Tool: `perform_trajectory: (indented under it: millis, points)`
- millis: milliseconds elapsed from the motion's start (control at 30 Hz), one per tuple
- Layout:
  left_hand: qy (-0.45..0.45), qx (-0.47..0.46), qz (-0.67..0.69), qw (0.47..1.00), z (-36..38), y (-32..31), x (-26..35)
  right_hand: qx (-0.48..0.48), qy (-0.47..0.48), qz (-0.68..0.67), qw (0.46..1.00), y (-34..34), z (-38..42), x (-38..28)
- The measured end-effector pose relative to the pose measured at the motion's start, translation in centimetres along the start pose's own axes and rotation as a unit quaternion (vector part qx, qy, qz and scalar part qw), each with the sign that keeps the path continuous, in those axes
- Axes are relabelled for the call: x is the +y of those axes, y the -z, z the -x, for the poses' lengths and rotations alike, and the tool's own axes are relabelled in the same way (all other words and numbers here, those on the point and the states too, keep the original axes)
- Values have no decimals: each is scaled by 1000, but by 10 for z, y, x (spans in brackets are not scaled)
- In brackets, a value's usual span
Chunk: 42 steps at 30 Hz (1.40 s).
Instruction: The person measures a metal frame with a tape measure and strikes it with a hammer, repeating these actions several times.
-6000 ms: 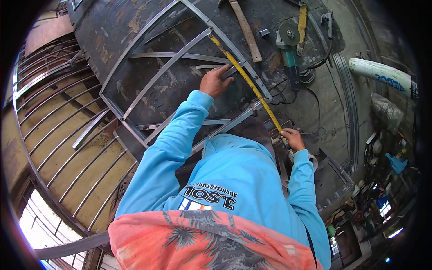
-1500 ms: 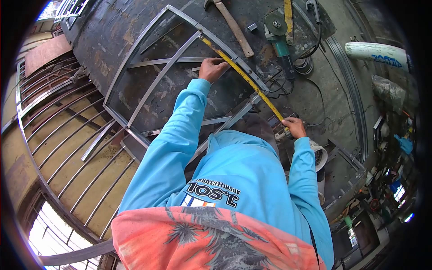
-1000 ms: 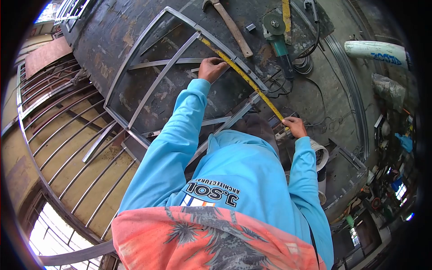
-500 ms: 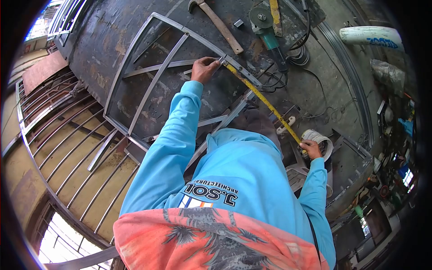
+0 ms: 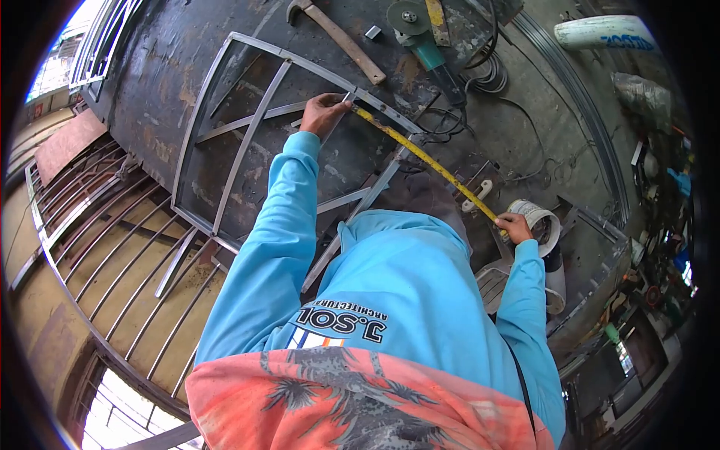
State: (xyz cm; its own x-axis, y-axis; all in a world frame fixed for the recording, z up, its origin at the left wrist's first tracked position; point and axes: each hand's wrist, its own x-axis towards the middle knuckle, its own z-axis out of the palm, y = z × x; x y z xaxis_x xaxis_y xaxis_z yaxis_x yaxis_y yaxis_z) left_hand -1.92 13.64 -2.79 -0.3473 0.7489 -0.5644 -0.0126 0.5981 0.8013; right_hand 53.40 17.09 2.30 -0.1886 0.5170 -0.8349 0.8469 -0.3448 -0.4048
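Observation:
A yellow measuring tape (image 5: pixel 424 154) is stretched out between my two hands. My left hand (image 5: pixel 325 114) pinches its end together with a small bit of metal, close to the upper bar of a grey metal frame (image 5: pixel 259 120). Farther down on the right, my right hand (image 5: pixel 515 226) grips the other part of the tape beside a white bucket (image 5: pixel 551 229). The frame lies on a dark worn tabletop (image 5: pixel 161 82), with bars crossing inside it.
A hammer (image 5: pixel 341 41), a small metal piece (image 5: pixel 373 32) and an angle grinder (image 5: pixel 429 52) with its cable lie beyond the frame. Curved railing bars (image 5: pixel 124 262) stand at the left. Long metal strips (image 5: pixel 577 105) and a white cylinder (image 5: pixel 604 33) are at the right.
The view has shifted, so the frame and tools appear farther left. Both hands still hold the tape stretched, in much the same pose.

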Motion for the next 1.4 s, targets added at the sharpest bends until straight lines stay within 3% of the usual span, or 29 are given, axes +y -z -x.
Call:
perform_trajectory:
  millis: [667, 800, 900, 1067, 1133, 1200, 1267, 1400]
  points:
    - [0, 23, -8, 1000, 3, -2, 7, -3, -11, 19, 1000, 0, -8, 7]
    - [5, 19, -7, 1000, 8, 5, 1, -62, 18, -3, 998, 12, -6, 11]
    - [-34, 29, -71, 996, 19, 11, -6, -65, 31, -116, 991, 18, -15, 14]
    - [-51, 69, -96, 992, 46, 6, -29, -67, 25, -195, 978, 6, -32, -72]
    - [-20, 99, -131, 986, 58, 4, -26, -77, 104, -231, 964, -8, -41, -114]
    - [-29, 115, -137, 983, 66, -1, -27, -67, 178, -165, 968, -20, -55, -153]
    - [-97, 146, -269, 947, 75, -7, -12, -89, 221, -168, 957, -32, -64, -196]
    - [-151, 96, -346, 921, 66, -18, -3, -47, 227, -113, 966, -58, -93, -271]
